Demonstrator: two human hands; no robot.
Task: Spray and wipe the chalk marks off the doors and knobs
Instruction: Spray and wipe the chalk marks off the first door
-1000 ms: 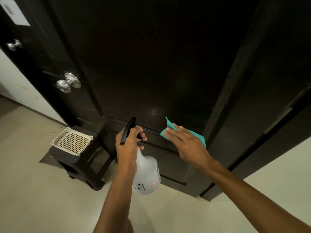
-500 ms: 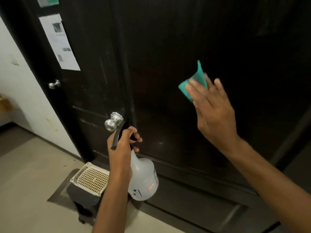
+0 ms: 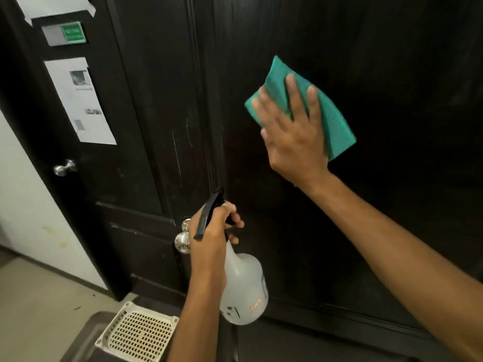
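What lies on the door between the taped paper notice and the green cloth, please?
In the head view, between the paper notice and the green cloth lie dark door panel, its vertical moulding, and faint white chalk streaks.

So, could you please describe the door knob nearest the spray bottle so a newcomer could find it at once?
Start at the dark door bearing faint chalk streaks. Follow its edge down to the left hand holding the spray bottle; the round silver knob sits just left of that hand. Unlike the farther knob below the taped paper, it is half hidden by the hand.
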